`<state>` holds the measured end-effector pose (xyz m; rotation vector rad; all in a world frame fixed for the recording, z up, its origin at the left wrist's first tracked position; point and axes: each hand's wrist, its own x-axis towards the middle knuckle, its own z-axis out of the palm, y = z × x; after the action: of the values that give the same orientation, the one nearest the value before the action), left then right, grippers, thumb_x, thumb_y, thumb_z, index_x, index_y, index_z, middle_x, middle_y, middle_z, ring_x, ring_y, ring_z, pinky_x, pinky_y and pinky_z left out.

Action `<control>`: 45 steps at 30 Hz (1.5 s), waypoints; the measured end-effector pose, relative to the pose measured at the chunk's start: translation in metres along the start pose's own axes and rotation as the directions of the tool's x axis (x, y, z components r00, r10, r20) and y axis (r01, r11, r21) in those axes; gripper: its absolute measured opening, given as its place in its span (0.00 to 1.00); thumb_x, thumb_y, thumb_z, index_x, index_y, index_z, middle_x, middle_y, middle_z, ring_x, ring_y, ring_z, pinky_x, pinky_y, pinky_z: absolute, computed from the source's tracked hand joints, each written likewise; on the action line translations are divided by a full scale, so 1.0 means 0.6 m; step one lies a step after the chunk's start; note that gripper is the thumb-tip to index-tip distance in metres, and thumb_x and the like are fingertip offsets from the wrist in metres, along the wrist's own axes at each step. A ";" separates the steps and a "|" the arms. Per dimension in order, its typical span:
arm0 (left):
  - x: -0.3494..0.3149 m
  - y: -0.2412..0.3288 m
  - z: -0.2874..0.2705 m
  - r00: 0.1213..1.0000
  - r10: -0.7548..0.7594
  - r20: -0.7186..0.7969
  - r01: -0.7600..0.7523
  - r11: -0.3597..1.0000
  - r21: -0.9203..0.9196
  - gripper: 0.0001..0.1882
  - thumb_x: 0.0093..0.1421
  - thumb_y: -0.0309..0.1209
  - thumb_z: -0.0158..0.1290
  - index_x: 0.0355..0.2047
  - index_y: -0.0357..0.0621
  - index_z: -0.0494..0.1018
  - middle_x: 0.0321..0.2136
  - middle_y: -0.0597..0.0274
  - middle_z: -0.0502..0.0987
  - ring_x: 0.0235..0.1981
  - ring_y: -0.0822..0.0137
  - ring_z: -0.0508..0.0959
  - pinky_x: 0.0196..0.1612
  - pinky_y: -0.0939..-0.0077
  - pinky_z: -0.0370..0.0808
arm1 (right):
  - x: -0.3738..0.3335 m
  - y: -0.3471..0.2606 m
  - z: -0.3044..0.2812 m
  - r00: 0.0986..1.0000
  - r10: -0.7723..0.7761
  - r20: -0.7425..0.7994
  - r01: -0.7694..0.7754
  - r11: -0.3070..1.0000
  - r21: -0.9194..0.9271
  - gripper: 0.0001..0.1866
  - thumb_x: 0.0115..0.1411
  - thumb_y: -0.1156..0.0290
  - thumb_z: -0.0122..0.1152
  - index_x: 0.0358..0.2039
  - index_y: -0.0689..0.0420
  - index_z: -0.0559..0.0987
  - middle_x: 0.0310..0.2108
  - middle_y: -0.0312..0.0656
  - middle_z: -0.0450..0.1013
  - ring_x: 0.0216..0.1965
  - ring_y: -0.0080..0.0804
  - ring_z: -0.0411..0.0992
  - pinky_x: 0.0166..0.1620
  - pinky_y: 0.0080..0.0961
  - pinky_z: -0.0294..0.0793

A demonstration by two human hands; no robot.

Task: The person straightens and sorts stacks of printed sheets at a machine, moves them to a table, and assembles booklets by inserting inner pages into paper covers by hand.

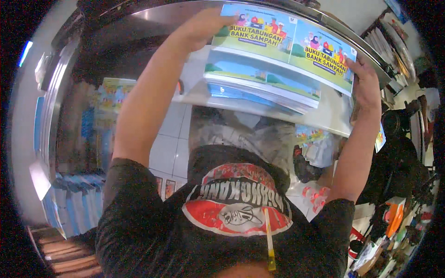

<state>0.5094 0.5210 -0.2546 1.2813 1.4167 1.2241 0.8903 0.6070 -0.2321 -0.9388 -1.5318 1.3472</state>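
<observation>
A wide printed sheet (280, 48) with two matching colourful cartoon covers side by side is stretched between my hands. At its left edge my left hand (204, 28) is closed, the thumb lying on top and the other fingers mostly hidden. My right hand (366, 83) grips the right edge, its fingertips on the printed face. Just nearer to me, a thick stack of printed sheets (262, 76) with green and blue artwork rests on the white tabletop (336, 111). Whether the held sheet is single or several together, I cannot tell.
Bundles of blue-and-white paper (76, 201) stand low at the left, below more printed sheets (116, 90). Cluttered shelves line the right side, with an orange item (395, 215). A thin white stick with a yellow end (269, 238) shows before my shirt.
</observation>
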 end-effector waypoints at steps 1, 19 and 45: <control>-0.012 0.008 0.002 0.999 -0.039 -0.020 0.041 0.995 0.093 0.24 0.60 0.43 0.57 0.48 0.36 0.73 0.38 0.58 0.78 0.36 0.70 0.76 0.40 0.71 0.74 | -0.002 -0.001 0.000 0.999 -0.051 -0.018 0.048 0.991 -0.126 0.21 0.58 0.70 0.60 0.51 0.67 0.72 0.44 0.47 0.76 0.40 0.34 0.76 0.46 0.28 0.74; -0.057 -0.101 0.005 0.939 0.040 -0.342 0.185 0.779 0.599 0.45 0.52 0.44 0.64 0.65 0.40 0.57 0.46 0.44 0.75 0.49 0.53 0.75 0.54 0.61 0.70 | -0.024 0.167 0.057 0.979 -0.192 -0.073 0.077 0.675 -0.734 0.32 0.54 0.67 0.67 0.58 0.63 0.68 0.46 0.51 0.72 0.41 0.37 0.72 0.44 0.32 0.73; 0.090 -0.082 0.017 0.981 0.122 -0.151 -0.023 0.847 0.531 0.32 0.52 0.33 0.65 0.57 0.45 0.67 0.40 0.51 0.77 0.41 0.62 0.78 0.45 0.69 0.76 | -0.058 0.190 0.015 0.931 -0.019 -0.364 -0.146 0.895 -0.421 0.26 0.56 0.71 0.66 0.55 0.62 0.71 0.46 0.46 0.72 0.38 0.27 0.72 0.36 0.21 0.73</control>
<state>0.5050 0.5760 -0.3036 1.6344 1.9456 1.0507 0.8930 0.5864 -0.3498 -1.4454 -1.5488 0.8092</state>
